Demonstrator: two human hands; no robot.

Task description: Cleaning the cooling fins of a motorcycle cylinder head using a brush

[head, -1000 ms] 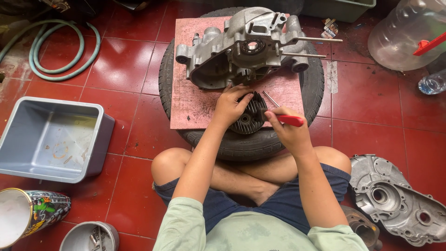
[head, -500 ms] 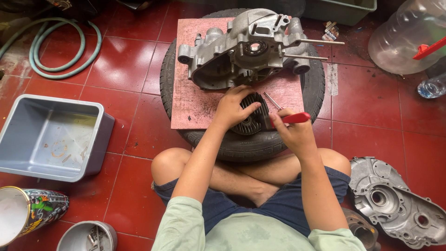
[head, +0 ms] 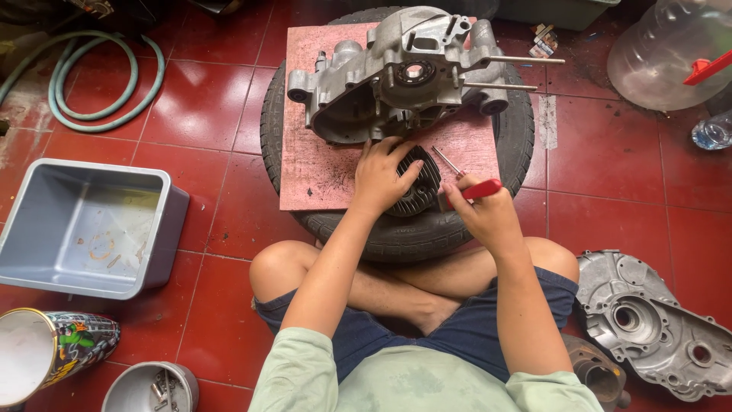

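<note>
Red-handled screwdriver (head: 469, 189) sat clenched in the right hand (head: 482, 216); the left hand (head: 379, 178) gripped a finned cylinder (head: 415, 183), hiding much of it.

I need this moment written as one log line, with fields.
left hand: on finned cylinder | right hand: holds red-handled screwdriver | support: board on tyre
</note>
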